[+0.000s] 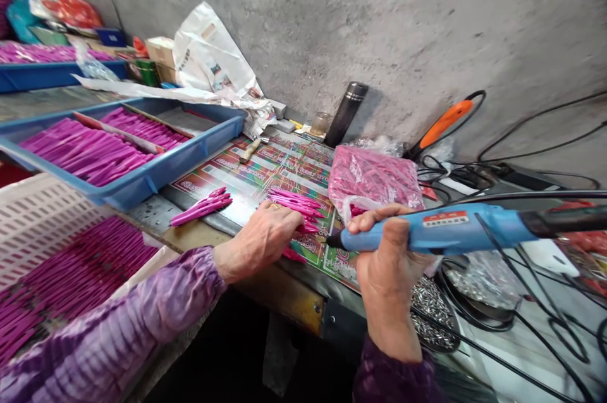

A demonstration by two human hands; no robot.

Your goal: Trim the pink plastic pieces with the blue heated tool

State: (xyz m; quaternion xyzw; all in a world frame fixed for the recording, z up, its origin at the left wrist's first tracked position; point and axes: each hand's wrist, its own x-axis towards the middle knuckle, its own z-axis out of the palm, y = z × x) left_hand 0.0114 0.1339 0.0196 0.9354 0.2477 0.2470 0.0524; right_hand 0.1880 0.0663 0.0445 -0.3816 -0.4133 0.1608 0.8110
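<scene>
My right hand (pixel 386 257) is wrapped round a blue electric screwdriver (pixel 441 229), held level with its dark tip pointing left. My left hand (pixel 265 235) rests knuckles-up on the bench, fingers curled over a bunch of magenta plastic pieces (pixel 298 204) lying on a printed colourful mat (pixel 265 169); what the fingers grip is hidden. A second small pile of magenta pieces (pixel 202 205) lies to the left of that hand. A clear bag of pink parts (pixel 372 178) sits just behind the screwdriver tip.
A blue tray (pixel 142 178) of magenta pieces stands at left, above a white slotted crate (pixel 42 219) holding more. A black flask (pixel 346 113), an orange-handled tool (pixel 443 121), cables (pixel 521 321) and a dish of small screws (pixel 431 311) lie at right. A grey wall rises behind.
</scene>
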